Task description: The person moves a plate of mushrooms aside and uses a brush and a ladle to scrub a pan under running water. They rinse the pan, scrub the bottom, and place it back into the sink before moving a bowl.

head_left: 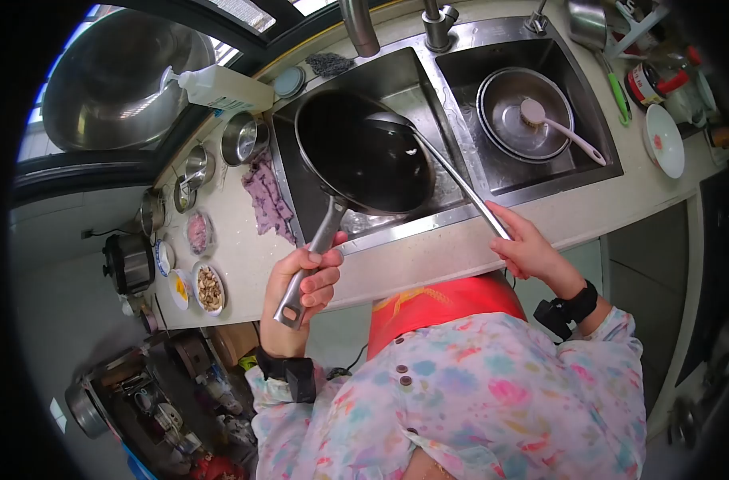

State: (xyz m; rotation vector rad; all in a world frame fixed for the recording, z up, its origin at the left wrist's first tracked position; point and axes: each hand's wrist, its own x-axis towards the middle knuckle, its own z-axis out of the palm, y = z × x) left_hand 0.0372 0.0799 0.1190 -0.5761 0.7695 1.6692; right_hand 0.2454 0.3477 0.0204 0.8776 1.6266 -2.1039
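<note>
My left hand (310,280) is wrapped round the grey metal handle of a dark wok (356,168). The wok is tilted over the left sink basin (412,68), its black inside showing a few small white spots. In my right hand (532,244) is the shaft of a long-handled metal cooking utensil (460,180). The rounded head of that utensil lies within the wok's outline, near its upper right rim. A purple patterned cloth (267,196) rests on the counter to the left of the basin.
Nested metal bowls (500,100) and a pink-handled brush (568,136) sit in the right basin. A faucet (360,28) overhangs the left basin. Dishes of food, including chopped pieces (209,290), line the left counter. A white bowl (663,142) stands at right.
</note>
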